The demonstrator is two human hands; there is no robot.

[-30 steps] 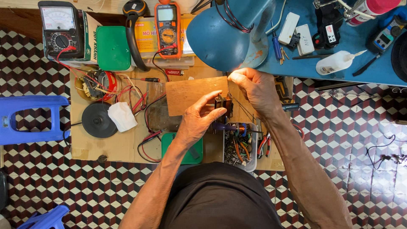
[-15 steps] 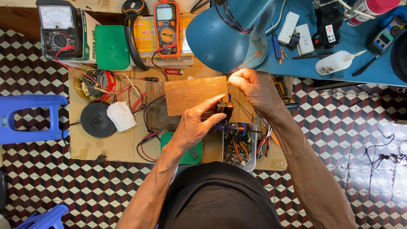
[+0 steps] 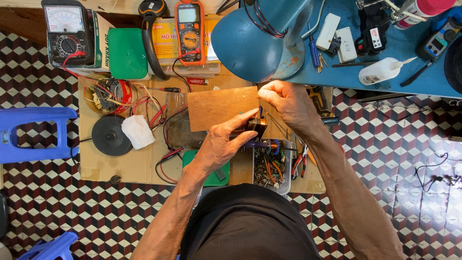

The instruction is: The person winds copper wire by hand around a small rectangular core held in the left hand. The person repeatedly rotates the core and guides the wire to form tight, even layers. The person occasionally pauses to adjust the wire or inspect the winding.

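Left hand grips the small dark part, right hand pinches its thin wire; wiring's unfinished, I'd say.

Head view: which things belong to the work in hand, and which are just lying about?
In hand:
left hand
right hand
small dark part
desk lamp

Lying about:
analogue meter
orange multimeter
green box
white glue bottle
black disc

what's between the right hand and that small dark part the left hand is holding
Nothing visible. The right hand pinches just above the small dark part, held in the left hand. The blue lamp sits higher, off to the side.
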